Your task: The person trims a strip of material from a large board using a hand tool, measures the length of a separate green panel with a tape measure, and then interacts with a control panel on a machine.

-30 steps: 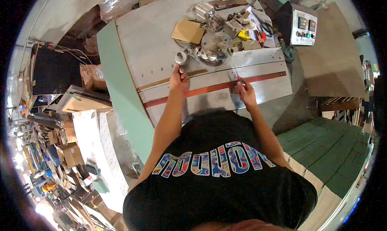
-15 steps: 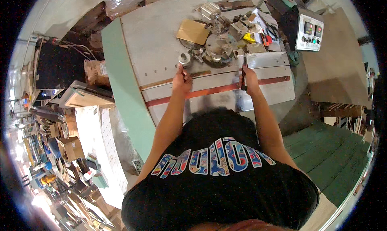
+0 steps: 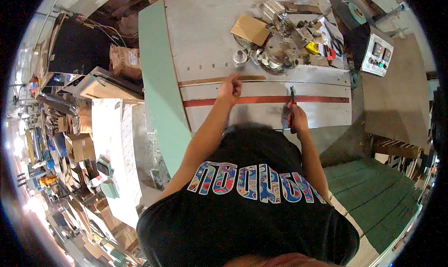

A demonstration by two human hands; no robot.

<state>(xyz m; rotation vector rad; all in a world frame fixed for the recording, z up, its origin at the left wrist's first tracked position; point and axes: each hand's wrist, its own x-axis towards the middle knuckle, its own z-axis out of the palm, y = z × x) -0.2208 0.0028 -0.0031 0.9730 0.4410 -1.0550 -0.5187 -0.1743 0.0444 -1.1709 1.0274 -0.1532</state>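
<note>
My right hand (image 3: 299, 118) is wrapped around the dark handle of a slim hand tool (image 3: 292, 99). The tool points away from me across a reddish-brown strip, and its exact kind is unclear. My left hand (image 3: 230, 88) is over the near part of the grey metal table (image 3: 200, 43), fingers curled in; whatever they may hold is hidden. Just beyond it stands a small silver cylindrical metal part (image 3: 240, 57), apart from the fingers. A round, greasy metal assembly (image 3: 281, 50) sits farther right, with a tan rectangular board (image 3: 250, 29) beside it.
Loose metal parts, papers and a yellow item (image 3: 312, 48) crowd the far right of the table. A control box (image 3: 378, 55) with displays and buttons stands at the right. The reddish-brown strip (image 3: 266, 99) crosses the front; a pale green panel (image 3: 156, 57) borders the left.
My left hand has drawn back from the silver cylindrical part, which stays on the table. My right hand has come nearer my body with the tool. The whole view has shifted.
</note>
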